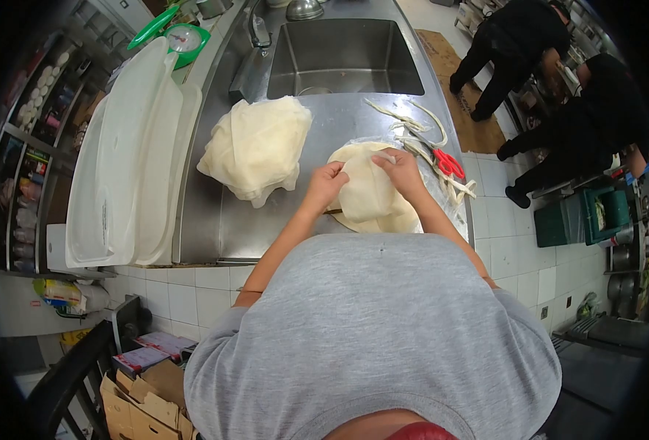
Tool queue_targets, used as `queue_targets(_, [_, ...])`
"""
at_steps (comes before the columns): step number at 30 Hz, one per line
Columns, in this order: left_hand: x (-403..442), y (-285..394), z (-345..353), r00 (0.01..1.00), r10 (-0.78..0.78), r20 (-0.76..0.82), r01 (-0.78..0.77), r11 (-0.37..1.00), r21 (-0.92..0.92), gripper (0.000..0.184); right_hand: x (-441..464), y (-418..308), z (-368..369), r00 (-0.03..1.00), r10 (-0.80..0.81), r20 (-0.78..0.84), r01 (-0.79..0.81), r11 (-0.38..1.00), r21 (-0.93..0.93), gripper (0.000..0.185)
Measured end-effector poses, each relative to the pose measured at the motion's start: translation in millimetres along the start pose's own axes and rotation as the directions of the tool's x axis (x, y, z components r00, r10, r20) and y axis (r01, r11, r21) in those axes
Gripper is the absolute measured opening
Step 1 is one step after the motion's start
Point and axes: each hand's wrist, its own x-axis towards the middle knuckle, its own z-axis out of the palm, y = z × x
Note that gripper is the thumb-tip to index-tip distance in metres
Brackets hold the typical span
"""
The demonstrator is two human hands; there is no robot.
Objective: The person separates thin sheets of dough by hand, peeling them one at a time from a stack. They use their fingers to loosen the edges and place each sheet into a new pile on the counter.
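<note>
My left hand [329, 181] and my right hand [398, 170] pinch the upper edge of a thin, pale dough sheet [365, 192] between them. Beneath it lies a round stack of similar sheets [401, 218] on the steel counter. Left of my hands rests a taller pile of cream-coloured sheets [254, 150], its edges uneven and hanging loose. Red-handled scissors [449, 163] lie to the right of my right hand. Around them are cut pale strips [458, 189], with more strips near the sink side.
A steel sink [346, 59] with a tap [257, 37] is set into the counter's far end. White plastic tubs [130, 161] lean together at left, near a green scale [185, 40]. Two people in black [511, 44] bend over at the right, by a green bin [577, 216].
</note>
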Motion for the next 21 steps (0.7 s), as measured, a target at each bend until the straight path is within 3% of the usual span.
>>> queue_targets(2, [0.7, 3.2, 4.4, 0.994, 0.099, 0.042, -0.102, 0.992, 0.073, 0.026, -4.9, -8.9, 5.6, 0.990, -0.079, 0.120, 0.078, 0.997, 0.014, 0.018])
queue_targets(5, [-0.1, 20.1, 7.2, 0.987, 0.124, 0.099, -0.131, 0.989, 0.068, 0.031, -9.8, -17.0, 13.3, 0.980, -0.171, 0.101, 0.180, 0.981, -0.077, 0.015])
queue_targets(8, [0.2, 20.3, -2.8, 0.998, -0.017, 0.054, 0.019, 0.999, -0.047, 0.028, -4.6, -4.7, 5.1, 0.999, 0.013, -0.051, -0.008, 0.994, 0.105, 0.016])
queue_targets(11, [5.7, 7.8, -14.0, 0.996, -0.069, 0.063, 0.073, 0.996, -0.052, 0.024, -11.2, -6.5, -5.2, 0.990, 0.100, -0.100, -0.093, 0.993, 0.079, 0.021])
queue_targets(14, [-0.9, 16.6, -4.5, 0.987, -0.097, 0.125, 0.096, 0.995, 0.008, 0.022, -11.2, 1.8, -17.5, 0.972, 0.151, 0.181, -0.127, 0.982, -0.137, 0.024])
queue_targets(17, [-10.7, 34.1, 12.7, 0.978, -0.060, 0.198, 0.036, 0.992, 0.124, 0.023, -21.2, -23.3, -8.7, 0.978, -0.040, 0.203, 0.068, 0.988, -0.137, 0.025])
queue_targets(21, [-7.3, 28.7, 15.3, 0.977, -0.029, 0.213, 0.013, 0.997, 0.077, 0.023, -20.9, -28.9, -6.9, 0.986, 0.028, 0.165, -0.003, 0.989, -0.151, 0.023])
